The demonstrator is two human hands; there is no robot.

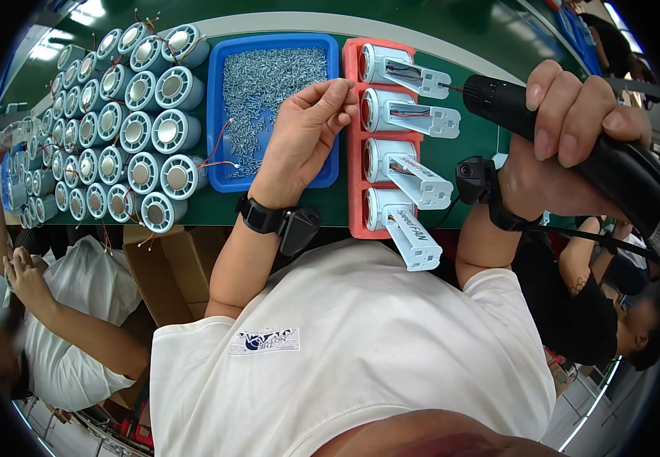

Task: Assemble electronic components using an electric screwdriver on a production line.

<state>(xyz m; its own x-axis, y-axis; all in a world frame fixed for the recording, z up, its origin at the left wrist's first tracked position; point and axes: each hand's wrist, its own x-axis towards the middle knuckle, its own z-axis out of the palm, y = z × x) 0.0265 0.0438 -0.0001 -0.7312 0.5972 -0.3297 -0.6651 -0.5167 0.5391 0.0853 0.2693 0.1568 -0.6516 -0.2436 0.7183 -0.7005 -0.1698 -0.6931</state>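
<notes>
My right hand [566,126] is wrapped round a black electric screwdriver [497,99]. Its thin bit points left at the end of the farthest pale blue fan housing [421,79]; whether the bit touches it I cannot tell. Several such housings, each a round motor end with a long open handle holding wires, lie in a row in a red holder [354,152]. My left hand [311,126] is closed in a pinch beside the holder's left edge, over the right side of the blue tray [218,99]. What its fingers hold, if anything, is hidden. Many small silver screws [269,76] lie in the tray.
Many round pale blue motor units [138,133] with loose wires stand packed at the left on the green table [269,206]. An open cardboard box [170,266] sits below the table's near edge. Other people work at the left and right.
</notes>
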